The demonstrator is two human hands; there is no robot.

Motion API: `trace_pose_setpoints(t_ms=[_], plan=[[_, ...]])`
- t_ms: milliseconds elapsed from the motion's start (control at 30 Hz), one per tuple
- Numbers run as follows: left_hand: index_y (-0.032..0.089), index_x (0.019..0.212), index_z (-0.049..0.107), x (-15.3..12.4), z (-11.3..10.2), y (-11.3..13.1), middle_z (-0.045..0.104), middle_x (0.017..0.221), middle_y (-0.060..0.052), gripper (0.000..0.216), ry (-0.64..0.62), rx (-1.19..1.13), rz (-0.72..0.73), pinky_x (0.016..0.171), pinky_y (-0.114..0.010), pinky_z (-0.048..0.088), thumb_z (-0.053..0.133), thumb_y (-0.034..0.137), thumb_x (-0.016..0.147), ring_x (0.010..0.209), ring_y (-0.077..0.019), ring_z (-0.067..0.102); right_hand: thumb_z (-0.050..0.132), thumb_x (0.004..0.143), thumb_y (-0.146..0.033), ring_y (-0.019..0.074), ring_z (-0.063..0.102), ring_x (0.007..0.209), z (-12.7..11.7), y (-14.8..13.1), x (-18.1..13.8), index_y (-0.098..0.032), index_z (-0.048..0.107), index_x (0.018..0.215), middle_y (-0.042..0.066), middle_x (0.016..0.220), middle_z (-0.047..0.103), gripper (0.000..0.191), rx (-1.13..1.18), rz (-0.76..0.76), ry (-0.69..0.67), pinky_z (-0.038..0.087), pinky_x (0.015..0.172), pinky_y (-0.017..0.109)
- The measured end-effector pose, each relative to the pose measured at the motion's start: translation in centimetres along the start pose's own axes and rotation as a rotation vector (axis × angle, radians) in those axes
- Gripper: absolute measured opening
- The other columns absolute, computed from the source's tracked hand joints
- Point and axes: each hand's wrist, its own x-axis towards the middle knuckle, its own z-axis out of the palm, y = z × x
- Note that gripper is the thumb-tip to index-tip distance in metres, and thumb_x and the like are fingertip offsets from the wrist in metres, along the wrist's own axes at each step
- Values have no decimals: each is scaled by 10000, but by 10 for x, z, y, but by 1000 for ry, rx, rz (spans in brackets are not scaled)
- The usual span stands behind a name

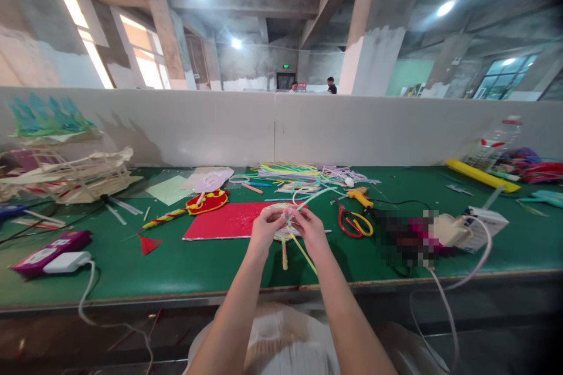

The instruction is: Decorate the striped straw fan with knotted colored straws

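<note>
In front of me, over the red board (233, 221), both my hands meet at a round, fan-shaped piece in pastel colours with a short wrapped handle (284, 256). My left hand (267, 227) is closed, thumb and fingers pinching the left side of this piece. My right hand (309, 231) is closed too, its fingertips pinching at a pale strip (323, 194) near the middle. Another strip, yellow-green (305, 255), slants down beneath the right wrist. The hands cover much of the round part. A red-and-yellow fan (206, 203) with a red tassel (149, 244) lies to the left.
Loose coloured strips (290, 171) lie at the back. Red-handled pliers (349, 222) and a yellow glue gun (359, 197) rest on the right, near a power strip with cables. A purple box (53, 253) and a wooden-stick model (83, 176) stand left. A white partition (197, 129) borders the table.
</note>
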Motion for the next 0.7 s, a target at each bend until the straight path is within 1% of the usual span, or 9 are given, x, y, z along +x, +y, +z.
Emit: trace_pose_setpoints(t_ms=[133,233,300,433,533,600,667,700], plan=[[132,773,657,0,3,2,683,742,-48,335,23,-6,8,653,-247,494,750,311,506,694,-155,624,714,584,-284,102,593,619,1,0,1,-193,648,851,-1,750,657,289,16,9,48,448,540,201],[133,752,651,0,6,4,686,753,-53,320,63,-32,48,658,-252,489,749,303,499,704,-160,625,725,567,-269,91,584,577,3,4,3,-208,615,826,-29,689,640,287,90,29,103,439,503,185],[135,747,648,0,7,3,685,750,-50,314,85,-44,69,657,-250,483,747,296,496,699,-156,622,730,560,-263,90,584,562,4,7,5,-217,585,825,-39,674,636,306,131,47,113,440,488,183],[129,746,644,2,4,-1,679,730,-43,311,94,-28,66,651,-249,474,744,296,504,677,-147,615,719,583,-278,94,595,574,3,10,6,-238,539,945,-27,751,654,407,108,12,96,459,498,190],[132,749,641,9,-7,0,672,704,-33,309,107,-4,85,655,-248,470,739,314,520,667,-140,609,688,620,-334,118,611,620,-8,4,13,-224,541,975,9,808,663,400,-15,-40,70,473,519,214],[137,766,644,16,-18,4,675,723,-36,314,112,14,111,667,-249,469,730,334,538,688,-144,610,662,639,-363,130,608,633,-21,-4,26,-193,574,902,34,826,663,324,-161,-107,100,479,528,231],[142,788,648,25,-30,11,678,757,-43,329,109,30,133,686,-251,468,728,347,542,712,-147,611,613,678,-378,133,601,647,-36,-15,47,-172,609,850,46,825,658,268,-415,-208,138,476,531,233],[141,795,650,30,-36,15,678,768,-48,338,98,28,147,700,-255,468,725,356,546,727,-151,611,584,702,-373,140,601,670,-43,-20,59,-172,622,867,48,831,657,263,-584,-240,133,471,529,233]])
